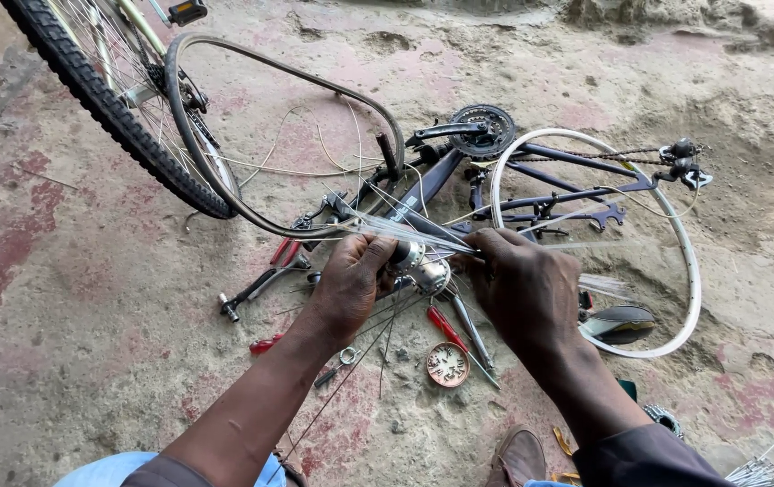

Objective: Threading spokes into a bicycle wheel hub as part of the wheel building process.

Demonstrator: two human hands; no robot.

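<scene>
My left hand (351,284) grips a silver wheel hub (420,268) from the left. My right hand (524,289) pinches thin metal spokes (405,230) that fan out from the hub toward the upper left. The hub is held above the stained concrete floor (80,298). A bare white wheel rim (686,261) lies on the floor just right of my right hand. Behind the hands lies a dark bicycle frame (495,185) with its chainring (484,131) and chain.
A spoked wheel with a black tyre (103,104) stands at upper left beside a bare dark rim (224,194). Red-handled pliers (454,334), a small round tin (447,364), a wrench (251,290) and loose spokes (761,469) lie on the floor. A brown shoe (517,455) shows at the bottom.
</scene>
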